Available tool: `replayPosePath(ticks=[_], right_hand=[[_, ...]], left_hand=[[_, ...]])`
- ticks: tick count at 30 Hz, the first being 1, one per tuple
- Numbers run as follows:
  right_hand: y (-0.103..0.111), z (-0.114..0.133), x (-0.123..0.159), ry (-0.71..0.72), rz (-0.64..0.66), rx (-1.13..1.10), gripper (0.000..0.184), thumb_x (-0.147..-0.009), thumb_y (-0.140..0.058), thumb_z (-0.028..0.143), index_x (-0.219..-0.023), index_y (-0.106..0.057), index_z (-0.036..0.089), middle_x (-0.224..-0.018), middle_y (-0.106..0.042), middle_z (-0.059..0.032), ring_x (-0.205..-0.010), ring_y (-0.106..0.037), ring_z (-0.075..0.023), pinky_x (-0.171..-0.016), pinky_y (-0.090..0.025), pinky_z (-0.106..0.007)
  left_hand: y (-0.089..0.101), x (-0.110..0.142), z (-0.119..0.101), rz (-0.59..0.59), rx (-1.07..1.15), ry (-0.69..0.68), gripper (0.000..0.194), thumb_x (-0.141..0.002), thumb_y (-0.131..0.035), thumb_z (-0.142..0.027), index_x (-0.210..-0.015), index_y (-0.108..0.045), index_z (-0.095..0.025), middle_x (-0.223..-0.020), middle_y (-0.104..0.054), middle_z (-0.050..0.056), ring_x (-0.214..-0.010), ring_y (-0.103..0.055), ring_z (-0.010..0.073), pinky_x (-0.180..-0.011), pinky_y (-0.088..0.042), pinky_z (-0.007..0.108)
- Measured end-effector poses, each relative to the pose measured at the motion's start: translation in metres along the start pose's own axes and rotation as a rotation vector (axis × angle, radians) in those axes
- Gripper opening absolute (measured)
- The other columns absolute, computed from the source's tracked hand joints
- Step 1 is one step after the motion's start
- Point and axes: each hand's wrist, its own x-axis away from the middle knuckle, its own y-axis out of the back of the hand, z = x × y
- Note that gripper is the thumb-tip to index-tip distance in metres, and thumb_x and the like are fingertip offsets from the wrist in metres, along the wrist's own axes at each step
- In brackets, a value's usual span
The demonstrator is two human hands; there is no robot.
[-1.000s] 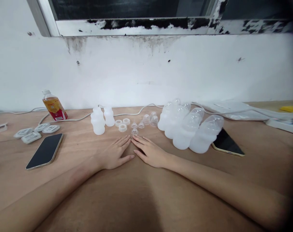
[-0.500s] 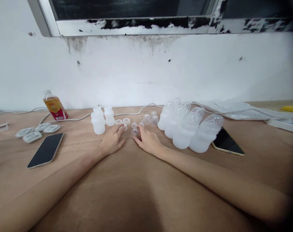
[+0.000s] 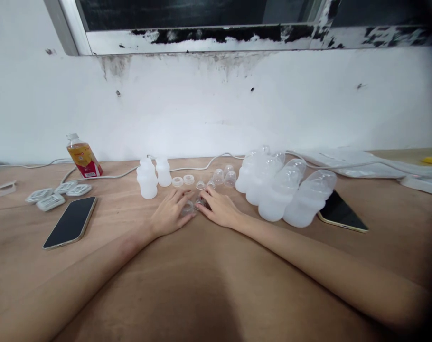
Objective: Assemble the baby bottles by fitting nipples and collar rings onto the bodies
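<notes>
My left hand rests low on the table, fingers and thumb curved around a white bottle screw ring. Facing it, my right hand has its thumb and fingertips on a clear bottle nipple, which they partly hide. Ring and nipple lie close together between the hands. Just beyond are two more screw rings and two small nipples. Clear dome caps stand behind my right fingers. Two frosted baby bottles without tops stand beyond my left hand.
Several frosted bottles with clear caps stand right, beside a dark phone. On the left are another phone, small white cases and a drink bottle. A white cable runs along the wall near a plastic bag.
Both hands have drawn slightly nearer to me. One screw ring came along with my left hand, and one nipple with my right, away from the others.
</notes>
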Motion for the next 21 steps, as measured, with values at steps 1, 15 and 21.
replayPosePath(ticks=[1,15,21], right_hand=[[0.001,0.000,0.003,0.011,-0.014,-0.034,0.029,-0.085,-0.030,0.036,-0.101,-0.045,0.017,-0.103,-0.049,-0.0096,-0.080,-0.054,-0.0180,-0.066,-0.042,-0.031],[-0.001,-0.018,0.005,-0.157,-0.105,-0.752,0.020,-0.074,-0.048,0.025,-0.093,-0.049,0.018,-0.092,-0.054,-0.0028,-0.070,-0.052,-0.0100,-0.067,-0.043,-0.025],[-0.005,-0.022,0.003,-0.260,-0.097,-1.112,0.028,-0.069,-0.054,0.027,-0.095,-0.051,0.017,-0.080,-0.052,-0.0021,-0.062,-0.050,-0.0098,-0.047,-0.038,-0.019]], left_hand=[[-0.001,0.000,0.000,0.019,-0.008,0.012,0.041,-0.078,-0.044,-0.033,-0.115,-0.043,-0.015,-0.112,-0.048,0.011,-0.101,-0.042,0.0238,-0.088,-0.035,0.038],[0.001,0.001,-0.001,0.082,0.279,0.166,0.036,-0.069,-0.056,-0.042,-0.099,-0.056,-0.021,-0.093,-0.060,0.002,-0.079,-0.055,0.0174,-0.073,-0.042,0.029],[-0.002,0.002,0.000,-0.058,0.572,0.206,0.033,-0.069,-0.058,-0.033,-0.099,-0.053,-0.019,-0.108,-0.053,0.006,-0.087,-0.054,0.0173,-0.069,-0.049,0.030]])
